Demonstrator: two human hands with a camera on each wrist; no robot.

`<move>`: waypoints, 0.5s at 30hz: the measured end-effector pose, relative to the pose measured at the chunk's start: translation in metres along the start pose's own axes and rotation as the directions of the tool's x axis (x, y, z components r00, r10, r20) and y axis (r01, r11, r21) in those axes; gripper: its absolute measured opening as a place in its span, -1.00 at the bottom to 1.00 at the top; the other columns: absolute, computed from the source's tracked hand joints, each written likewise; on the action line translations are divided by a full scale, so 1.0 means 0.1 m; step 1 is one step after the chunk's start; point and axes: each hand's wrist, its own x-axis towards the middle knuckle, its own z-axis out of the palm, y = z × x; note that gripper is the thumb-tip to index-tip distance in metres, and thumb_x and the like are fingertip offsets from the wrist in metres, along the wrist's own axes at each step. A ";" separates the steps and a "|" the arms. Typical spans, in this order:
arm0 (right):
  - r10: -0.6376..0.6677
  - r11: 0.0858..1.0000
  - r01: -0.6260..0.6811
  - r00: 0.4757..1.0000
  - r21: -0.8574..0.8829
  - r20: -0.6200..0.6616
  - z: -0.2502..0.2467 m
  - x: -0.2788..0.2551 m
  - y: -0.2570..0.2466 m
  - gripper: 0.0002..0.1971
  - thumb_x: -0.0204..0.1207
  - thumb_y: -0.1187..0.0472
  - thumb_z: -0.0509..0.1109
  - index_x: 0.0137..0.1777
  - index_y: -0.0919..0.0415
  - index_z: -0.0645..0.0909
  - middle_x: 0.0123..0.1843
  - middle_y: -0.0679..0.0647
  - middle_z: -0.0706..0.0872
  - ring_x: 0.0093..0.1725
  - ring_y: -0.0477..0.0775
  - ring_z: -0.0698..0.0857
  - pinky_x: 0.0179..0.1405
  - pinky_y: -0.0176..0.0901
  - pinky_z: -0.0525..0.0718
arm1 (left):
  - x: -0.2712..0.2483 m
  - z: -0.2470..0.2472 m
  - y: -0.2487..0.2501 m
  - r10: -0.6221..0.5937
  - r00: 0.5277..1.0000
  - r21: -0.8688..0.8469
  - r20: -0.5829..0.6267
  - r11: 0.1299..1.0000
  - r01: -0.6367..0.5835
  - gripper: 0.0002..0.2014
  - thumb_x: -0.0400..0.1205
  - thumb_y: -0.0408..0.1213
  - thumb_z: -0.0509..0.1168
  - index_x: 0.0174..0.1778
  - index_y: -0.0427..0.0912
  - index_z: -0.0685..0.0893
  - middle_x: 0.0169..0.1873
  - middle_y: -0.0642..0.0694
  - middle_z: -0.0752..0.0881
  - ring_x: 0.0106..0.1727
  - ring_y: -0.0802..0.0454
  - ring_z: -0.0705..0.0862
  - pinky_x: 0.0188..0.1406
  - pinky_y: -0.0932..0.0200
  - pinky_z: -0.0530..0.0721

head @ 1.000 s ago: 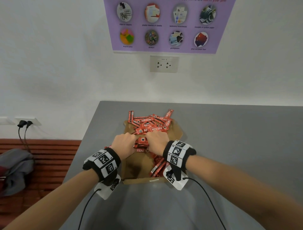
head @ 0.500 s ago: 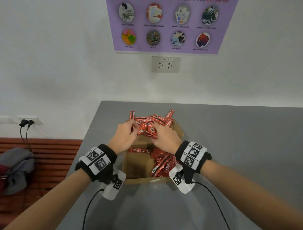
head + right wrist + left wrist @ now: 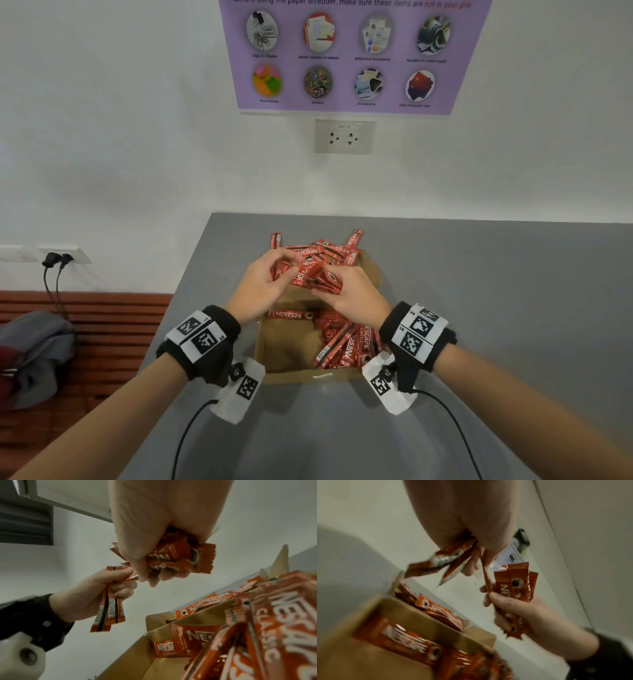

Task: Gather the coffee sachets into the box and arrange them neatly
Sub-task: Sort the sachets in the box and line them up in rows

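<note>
A brown cardboard box (image 3: 291, 346) lies open on the grey table (image 3: 496, 291). Red coffee sachets (image 3: 346, 346) fill its right half, and one sachet (image 3: 289, 314) lies across its far end. More sachets are piled behind the box (image 3: 325, 250). Above the box's far end my left hand (image 3: 263, 281) grips a few sachets (image 3: 109, 609). Beside it my right hand (image 3: 352, 294) grips a bunch of sachets (image 3: 317, 279), seen from below in the right wrist view (image 3: 178, 558). The two hands meet at the bunch.
The table's left edge (image 3: 178, 301) runs close to the box. A wooden bench (image 3: 102, 329) with a grey bag (image 3: 34, 353) stands lower left. On the wall hang a socket (image 3: 343, 136) and a purple poster (image 3: 346, 54). Wrist cables trail toward me.
Both hands have risen and moved away from me, from inside the box to above its far end, carrying sachets with them. The left hand now holds its own few sachets.
</note>
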 end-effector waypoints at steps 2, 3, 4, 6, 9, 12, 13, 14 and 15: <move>0.037 0.999 -0.037 0.999 -0.019 -0.030 -0.03 -0.01 -0.02 -0.67 0.50 0.17 0.46 0.26 0.17 0.63 0.15 0.02 0.75 0.13 -0.13 0.68 0.17 -0.31 0.59 | -0.01 -0.04 -0.02 -0.039 0.999 0.066 0.025 0.997 0.038 -0.89 0.64 -0.28 0.28 0.03 -0.10 0.69 -0.18 0.12 0.68 -0.14 0.20 0.63 -0.19 0.40 0.57; 0.056 0.997 -0.058 0.998 -0.041 -0.040 -0.06 -0.02 -0.04 -0.60 0.49 0.17 0.46 0.33 0.18 0.59 0.22 0.05 0.72 0.19 -0.10 0.65 0.17 -0.41 0.50 | -0.01 -0.05 -0.03 -0.053 0.998 0.093 0.038 0.994 0.050 -0.91 0.62 -0.27 0.31 -0.02 -0.08 0.71 -0.35 0.17 0.61 -0.31 0.24 0.55 -0.33 0.44 0.48; 0.076 0.995 -0.079 0.996 -0.066 -0.042 -0.09 -0.02 -0.04 -0.55 0.49 0.16 0.47 0.37 0.21 0.55 0.27 0.06 0.69 0.25 -0.07 0.62 0.16 -0.47 0.42 | -0.02 -0.06 -0.02 -0.063 0.997 0.130 0.042 0.990 0.057 -0.93 0.60 -0.27 0.34 -0.06 -0.06 0.71 -0.49 0.17 0.52 -0.44 0.25 0.45 -0.42 0.45 0.39; 0.104 0.991 -0.104 0.995 -0.083 -0.011 -0.11 -0.03 -0.04 -0.55 0.48 0.15 0.47 0.36 0.23 0.56 0.28 0.06 0.68 0.27 -0.02 0.61 0.19 -0.44 0.41 | -0.04 -0.08 -0.02 -0.077 0.996 0.187 0.038 0.980 0.069 -0.95 0.57 -0.27 0.38 -0.09 -0.09 0.73 -0.64 0.15 0.46 -0.57 0.24 0.39 -0.50 0.44 0.35; 0.084 0.987 -0.075 0.994 -0.139 0.063 -0.07 0.01 0.04 -0.77 0.49 0.13 0.47 0.11 0.15 0.71 0.06 -0.01 0.76 0.04 -0.06 0.69 0.15 -0.11 0.64 | -0.06 -0.11 -0.05 -0.095 0.993 0.269 0.066 0.960 0.074 -0.92 0.57 -0.30 0.39 -0.10 -0.20 0.76 -0.46 0.23 0.60 -0.48 0.27 0.48 -0.45 0.45 0.42; 0.118 0.958 -0.082 0.986 -0.276 0.118 0.00 0.06 0.09 -0.88 0.48 0.13 0.47 -0.14 0.18 0.71 -0.16 -0.01 0.74 -0.22 -0.06 0.67 -0.11 -0.02 0.69 | -0.07 -0.16 -0.14 -0.143 0.979 0.377 0.144 0.923 0.080 -0.92 0.57 -0.30 0.38 -0.11 -0.20 0.77 -0.13 -0.01 0.69 -0.25 0.22 0.55 -0.31 0.53 0.47; 0.128 0.949 -0.077 0.980 -0.306 0.152 0.02 0.07 0.08 -0.90 0.49 0.14 0.46 -0.14 0.17 0.72 -0.17 0.00 0.75 -0.27 -0.08 0.65 -0.14 -0.06 0.69 | -0.08 -0.17 -0.16 -0.157 0.974 0.413 0.165 0.907 0.077 -0.91 0.57 -0.30 0.39 -0.10 -0.22 0.78 -0.10 -0.05 0.71 -0.22 0.23 0.56 -0.29 0.56 0.46; 0.138 0.938 -0.067 0.972 -0.339 0.188 0.06 0.10 0.06 -0.90 0.49 0.15 0.45 -0.10 0.17 0.72 -0.16 0.00 0.75 -0.28 -0.09 0.64 -0.16 -0.11 0.68 | -0.07 -0.17 -0.18 -0.178 0.966 0.447 0.186 0.891 0.078 -0.89 0.56 -0.31 0.40 -0.08 -0.24 0.78 -0.09 -0.05 0.72 -0.20 0.24 0.58 -0.27 0.59 0.47; 0.148 0.924 -0.054 0.963 -0.379 0.224 0.09 0.12 0.04 -0.89 0.50 0.16 0.45 -0.04 0.16 0.72 -0.14 0.00 0.76 -0.26 -0.08 0.65 -0.15 -0.15 0.67 | -0.08 -0.18 -0.19 -0.203 0.958 0.474 0.203 0.877 0.086 -0.88 0.55 -0.31 0.41 -0.07 -0.25 0.78 -0.11 -0.03 0.72 -0.17 0.24 0.60 -0.24 0.58 0.49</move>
